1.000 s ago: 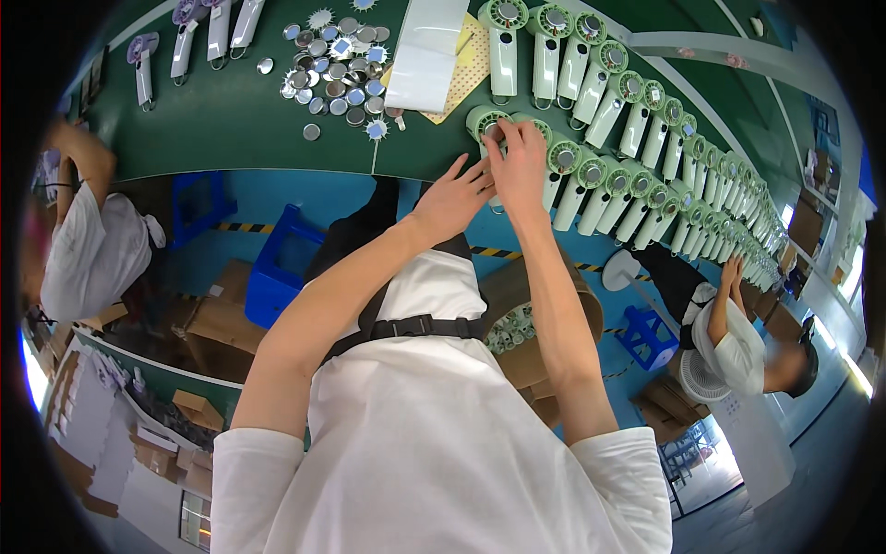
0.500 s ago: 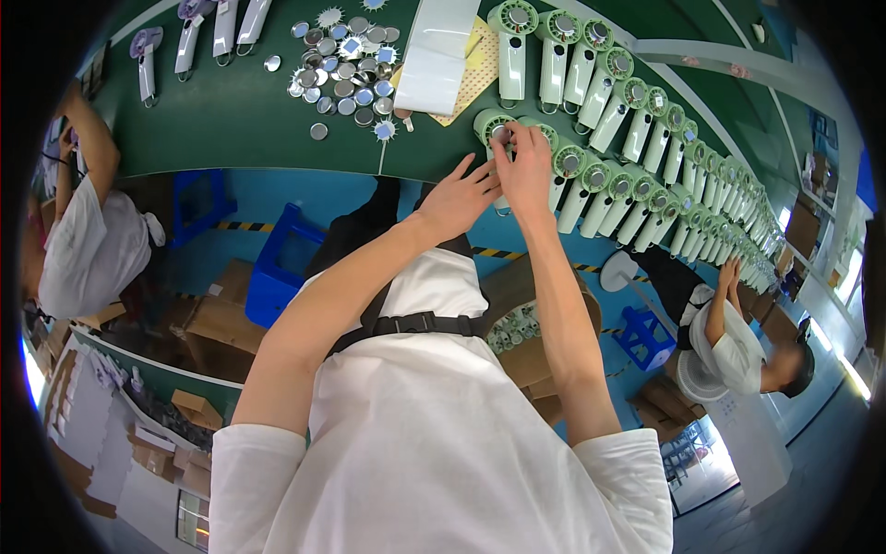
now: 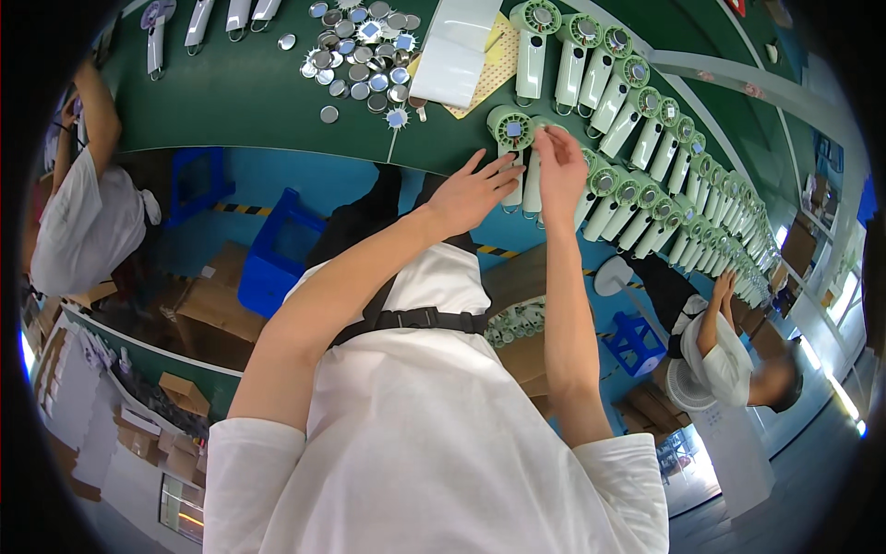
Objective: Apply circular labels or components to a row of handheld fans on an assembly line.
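Our right hand (image 3: 560, 175) is bunched, thumb and fingertips drawn together at the head of the second fan (image 3: 532, 189); we can't tell whether anything is pinched between them. Our left hand (image 3: 466, 196) is spread, back up, fingers over the handle of the end fan (image 3: 500, 125); contact unclear to us.

Green desk (image 3: 221, 102) carries the parts. On it we see two rows of handheld fans, light-green heads, white handles: back row (image 3: 609, 108) and front row (image 3: 604, 181), the latter along the near edge, both running toward the right end. Co-worker in white (image 3: 724, 365) far right at the near edge, hands at the fans; second co-worker (image 3: 92, 222), also in white, at the left. Blue stool (image 3: 277, 258) on the floor below the near edge. Glossy white packet (image 3: 452, 51) left of the back row, partly over a yellow dotted sheet (image 3: 494, 74). End fan: left end of the front row, handle toward the near edge. Lilac fans (image 3: 155, 42) toward the left corner. Silver discs (image 3: 361, 72) heaped between those and the packet; loose disc (image 3: 329, 114) just off the heap, near-edge side. Pale-blue square (image 3: 514, 130) on the end fan's hub.
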The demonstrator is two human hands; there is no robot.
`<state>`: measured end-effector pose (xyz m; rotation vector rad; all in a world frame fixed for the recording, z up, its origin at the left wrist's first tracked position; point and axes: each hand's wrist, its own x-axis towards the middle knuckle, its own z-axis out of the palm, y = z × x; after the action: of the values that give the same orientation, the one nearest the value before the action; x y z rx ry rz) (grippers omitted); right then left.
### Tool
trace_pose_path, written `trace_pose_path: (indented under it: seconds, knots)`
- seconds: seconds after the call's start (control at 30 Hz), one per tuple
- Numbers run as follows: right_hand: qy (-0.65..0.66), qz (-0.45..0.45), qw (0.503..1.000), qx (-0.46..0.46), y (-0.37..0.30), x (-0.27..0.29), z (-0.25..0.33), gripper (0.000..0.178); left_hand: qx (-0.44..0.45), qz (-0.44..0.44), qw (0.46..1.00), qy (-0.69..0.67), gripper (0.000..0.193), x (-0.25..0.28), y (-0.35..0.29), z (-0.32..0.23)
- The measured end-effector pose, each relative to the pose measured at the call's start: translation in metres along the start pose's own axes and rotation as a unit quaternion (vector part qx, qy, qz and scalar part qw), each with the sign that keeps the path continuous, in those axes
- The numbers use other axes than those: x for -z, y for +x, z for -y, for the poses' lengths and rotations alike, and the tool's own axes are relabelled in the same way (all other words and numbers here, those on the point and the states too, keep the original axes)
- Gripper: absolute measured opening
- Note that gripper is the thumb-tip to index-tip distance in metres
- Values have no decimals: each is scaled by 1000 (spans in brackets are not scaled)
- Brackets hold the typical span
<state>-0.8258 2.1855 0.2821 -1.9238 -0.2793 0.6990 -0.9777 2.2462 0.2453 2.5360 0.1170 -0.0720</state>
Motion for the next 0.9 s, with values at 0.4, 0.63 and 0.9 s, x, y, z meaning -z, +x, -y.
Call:
trace_pose_path:
  seconds: [0.4, 0.63, 0.9]
  knots:
    - [114, -40, 987, -102, -28, 14, -14, 31, 125, -262, 953, -91, 24, 34, 44, 14]
    - [130, -16, 985, -113, -39, 14, -17, 32, 170, -225, 959, 25, 28, 24, 59, 21]
    - [330, 81, 918, -206, -45, 16, -40, 27, 100, -233, 963, -87, 26, 23, 33, 6]
